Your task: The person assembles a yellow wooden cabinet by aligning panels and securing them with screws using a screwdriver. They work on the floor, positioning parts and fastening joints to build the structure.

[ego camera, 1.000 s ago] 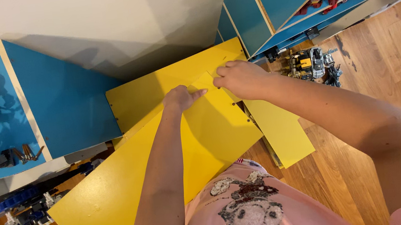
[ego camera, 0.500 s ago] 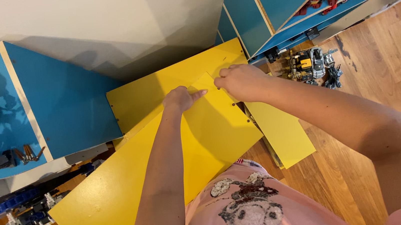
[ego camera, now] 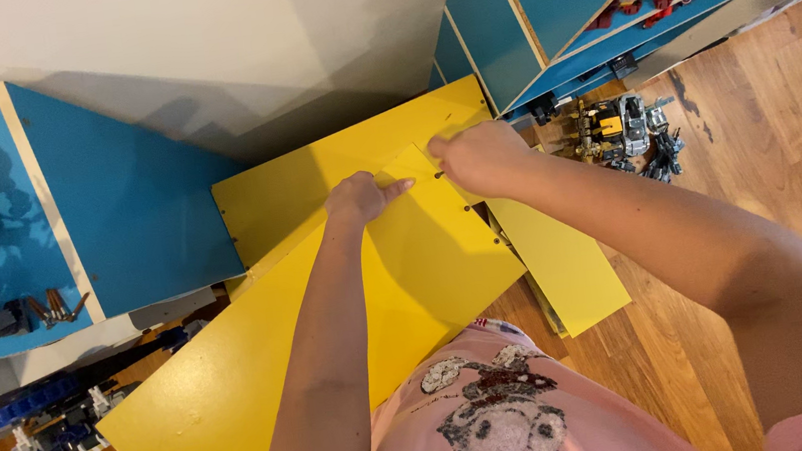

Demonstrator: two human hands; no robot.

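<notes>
Two hands are on the work in the head view, my only view; my left hand (ego camera: pixel 363 198) lies on the long flat yellow wooden panel (ego camera: pixel 267 372) with its fingers loosely curled and the forefinger stretched toward the right, gripping nothing that I can see; my right hand (ego camera: pixel 478 154) is closed, fingers pinched near a small dark fastener (ego camera: pixel 439 176) at the panel's top corner, though whether it truly holds that fastener I cannot tell. The panel slopes from the floor near my knees up to that corner, and it overlaps a second yellow board (ego camera: pixel 315 180) behind it; a narrower yellow board (ego camera: pixel 567 267) lies on the wooden floor (ego camera: pixel 793 130) just to the right.

I judge the chief risk to be the panel sliding, since only my left palm steadies it; a slip would pull the corner out of line with the board behind. The fastener looks tiny and could drop from my pinch and roll between the boards.

Around me, the blue cabinet (ego camera: pixel 127 206) on the left stands close against the boards; toy robot figures (ego camera: pixel 617 130) sit on the floor just beyond my right hand, and blue toy parts (ego camera: pixel 42 428) lie by the panel's lower left edge, crowding any shift that way.
</notes>
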